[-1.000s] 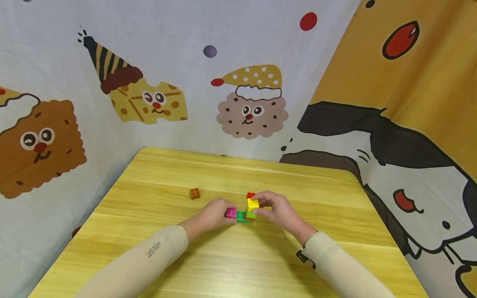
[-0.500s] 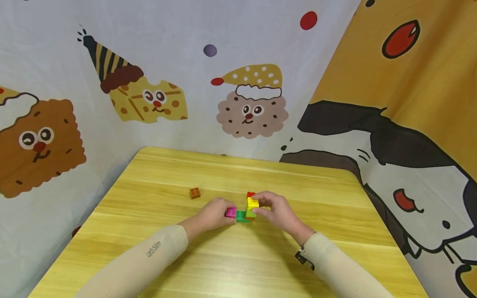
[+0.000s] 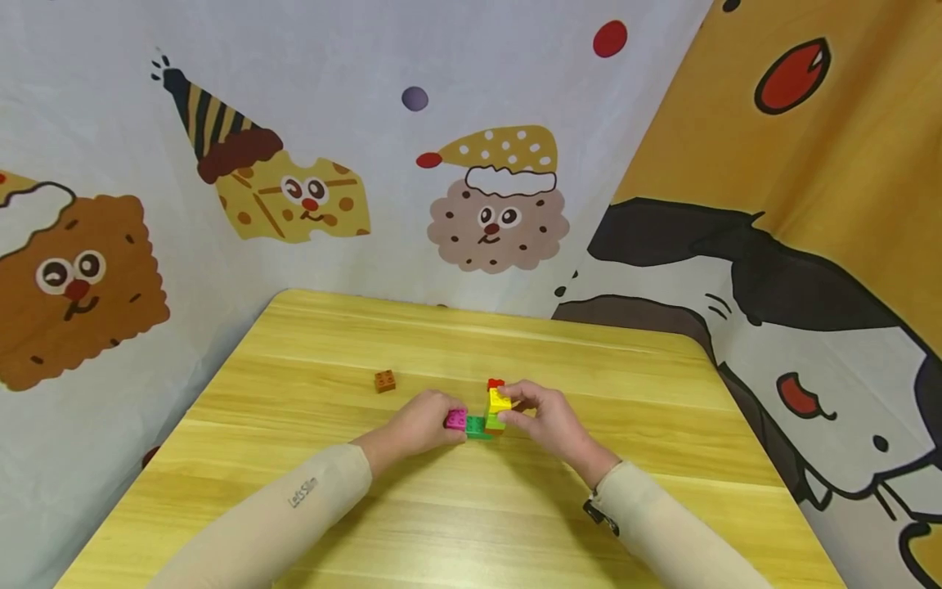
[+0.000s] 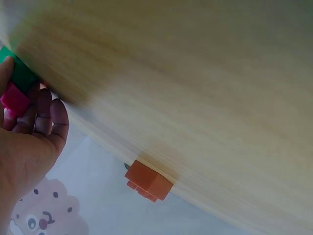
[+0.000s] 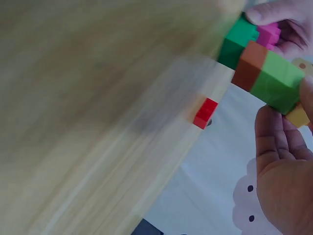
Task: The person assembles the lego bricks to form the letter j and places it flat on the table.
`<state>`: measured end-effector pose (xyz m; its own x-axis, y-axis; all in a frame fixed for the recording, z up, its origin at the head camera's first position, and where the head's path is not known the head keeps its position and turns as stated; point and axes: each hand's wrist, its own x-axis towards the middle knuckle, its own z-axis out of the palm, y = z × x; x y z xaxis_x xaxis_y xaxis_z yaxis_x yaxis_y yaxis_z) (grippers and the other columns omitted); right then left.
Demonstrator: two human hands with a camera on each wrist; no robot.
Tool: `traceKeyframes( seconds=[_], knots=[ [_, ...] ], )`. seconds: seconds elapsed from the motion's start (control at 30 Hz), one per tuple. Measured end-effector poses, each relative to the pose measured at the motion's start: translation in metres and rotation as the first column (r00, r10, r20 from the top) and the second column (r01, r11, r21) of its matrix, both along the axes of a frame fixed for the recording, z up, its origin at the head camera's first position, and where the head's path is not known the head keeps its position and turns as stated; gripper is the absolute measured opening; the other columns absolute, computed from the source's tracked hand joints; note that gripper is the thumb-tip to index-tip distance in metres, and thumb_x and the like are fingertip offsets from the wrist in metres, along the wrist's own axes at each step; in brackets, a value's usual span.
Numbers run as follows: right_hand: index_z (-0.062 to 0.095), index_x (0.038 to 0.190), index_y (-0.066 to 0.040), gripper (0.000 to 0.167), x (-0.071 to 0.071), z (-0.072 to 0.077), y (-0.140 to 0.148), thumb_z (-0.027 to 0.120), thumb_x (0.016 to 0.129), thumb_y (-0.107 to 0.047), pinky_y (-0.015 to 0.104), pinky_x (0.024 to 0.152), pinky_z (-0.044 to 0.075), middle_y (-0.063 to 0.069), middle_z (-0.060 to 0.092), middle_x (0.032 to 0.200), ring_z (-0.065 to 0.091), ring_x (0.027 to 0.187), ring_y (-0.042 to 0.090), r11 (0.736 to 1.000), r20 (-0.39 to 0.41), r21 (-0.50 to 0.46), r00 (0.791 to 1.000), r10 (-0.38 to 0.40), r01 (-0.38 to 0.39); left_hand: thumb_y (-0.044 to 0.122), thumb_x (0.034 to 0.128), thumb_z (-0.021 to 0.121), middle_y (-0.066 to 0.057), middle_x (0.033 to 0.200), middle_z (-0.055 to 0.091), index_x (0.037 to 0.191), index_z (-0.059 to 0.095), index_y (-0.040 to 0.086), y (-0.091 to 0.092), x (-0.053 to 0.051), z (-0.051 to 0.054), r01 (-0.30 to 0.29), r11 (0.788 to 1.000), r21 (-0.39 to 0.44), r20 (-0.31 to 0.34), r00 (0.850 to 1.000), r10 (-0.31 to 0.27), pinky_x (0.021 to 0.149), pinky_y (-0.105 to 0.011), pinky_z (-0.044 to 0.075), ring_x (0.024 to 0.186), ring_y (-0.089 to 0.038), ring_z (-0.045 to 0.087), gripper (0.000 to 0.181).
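My left hand (image 3: 423, 421) grips a pink brick (image 3: 456, 420) and the green brick (image 3: 475, 426) it sits on. In the left wrist view the thumb lies against the green brick (image 4: 22, 73). My right hand (image 3: 548, 419) pinches the yellow brick (image 3: 500, 399) between thumb and fingers. Beneath the yellow one, a lime green brick (image 5: 279, 81) and an orange-brown brick (image 5: 250, 63) form an upright stack. This stack stands right beside the green brick's end; whether the two are joined I cannot tell.
Behind the stack, a small red brick (image 5: 205, 113) lies on the wooden table (image 3: 456, 523). Another orange-brown brick (image 3: 385, 381) lies to the left, beyond my left hand. A printed cloth (image 3: 331, 82) hangs along the table's far edge.
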<state>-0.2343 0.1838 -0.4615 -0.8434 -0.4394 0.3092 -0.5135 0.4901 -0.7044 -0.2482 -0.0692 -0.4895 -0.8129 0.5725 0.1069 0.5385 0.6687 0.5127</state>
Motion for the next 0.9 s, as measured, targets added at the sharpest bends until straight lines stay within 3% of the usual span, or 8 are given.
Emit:
traceKeyframes(
  seconds=[0.33, 0.63, 0.77, 0.9],
  knots=[
    [0.069, 0.117, -0.007, 0.032, -0.003, -0.008, 0.006, 0.077, 0.087, -0.016, 0.035, 0.072, 0.058, 0.004, 0.07, 0.117, 0.068, 0.09, 0.013, 0.995, -0.17, 0.048, 0.981, 0.098, -0.091, 0.028, 0.0823, 0.082, 0.013, 0.07, 0.056, 0.101, 0.073, 0.013, 0.0, 0.0, 0.0, 0.004, 1.0, 0.002, 0.001, 1.0, -0.004, 0.057, -0.022, 0.047, 0.062, -0.005, 0.051, 0.025],
    [0.067, 0.122, -0.01, 0.039, -0.006, -0.011, 0.008, 0.079, 0.084, -0.011, 0.036, 0.079, 0.057, 0.005, 0.068, 0.123, 0.067, 0.097, 0.015, 0.977, -0.318, 0.157, 0.929, 0.186, -0.142, 0.028, 0.0825, 0.082, 0.012, 0.072, 0.057, 0.104, 0.073, 0.012, -0.001, 0.0, 0.001, -0.011, 1.0, 0.01, 0.016, 1.0, 0.011, 0.058, -0.023, 0.047, 0.064, -0.006, 0.051, 0.029],
    [0.067, 0.123, -0.011, 0.034, -0.003, -0.012, 0.008, 0.074, 0.09, -0.017, 0.036, 0.079, 0.057, 0.002, 0.068, 0.122, 0.067, 0.099, 0.017, 0.982, -0.278, 0.153, 0.948, 0.153, -0.113, 0.028, 0.0823, 0.083, 0.012, 0.073, 0.057, 0.105, 0.073, 0.011, -0.001, 0.0, 0.001, -0.008, 1.0, 0.009, 0.023, 1.0, 0.008, 0.058, -0.023, 0.047, 0.064, -0.006, 0.052, 0.03],
    [0.072, 0.113, -0.017, 0.02, 0.001, -0.011, 0.006, 0.064, 0.098, -0.029, 0.035, 0.079, 0.056, -0.005, 0.07, 0.115, 0.066, 0.101, 0.013, 0.998, -0.174, 0.06, 0.984, 0.034, -0.024, 0.028, 0.0818, 0.083, 0.013, 0.073, 0.057, 0.106, 0.073, 0.011, 0.0, 0.001, 0.001, -0.012, 1.0, 0.01, 0.027, 1.0, 0.011, 0.059, -0.022, 0.047, 0.065, -0.005, 0.053, 0.031]
  ],
)
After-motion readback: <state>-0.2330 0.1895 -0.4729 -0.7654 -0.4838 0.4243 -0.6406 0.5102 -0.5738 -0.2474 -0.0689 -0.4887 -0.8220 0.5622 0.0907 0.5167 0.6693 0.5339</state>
